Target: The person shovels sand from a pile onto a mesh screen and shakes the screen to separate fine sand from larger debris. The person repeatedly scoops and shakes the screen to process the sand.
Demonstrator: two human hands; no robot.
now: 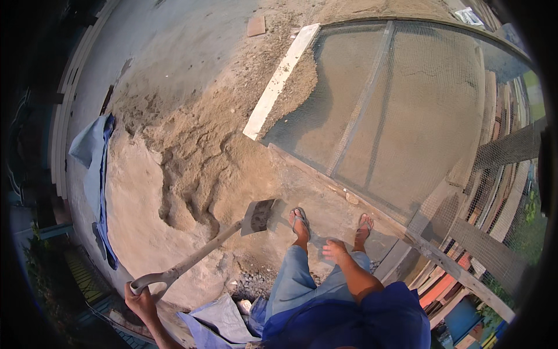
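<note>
At the lower left my left hand (139, 299) is closed round the grip of a shovel (200, 250). The shaft slants up to the right, and its grey metal blade (257, 217) is close to the sand, left of my feet; whether it touches the ground I cannot tell. My right hand (335, 251) hangs in front of my legs with its fingers apart and nothing in it. A heap of damp brown sand (192, 151) with a dug, ridged face spreads beyond the blade. To the right is a large wood-framed mesh screen (430, 104).
Sand lies against the screen's pale edge board (282, 81). Blue-grey tarps (93, 163) lie at the left, and a tarp bundle (224, 320) at the lower middle beside gravel (256, 285). Stacked planks (500, 157) stand at right. A flat brick-coloured piece (256, 26) lies far off.
</note>
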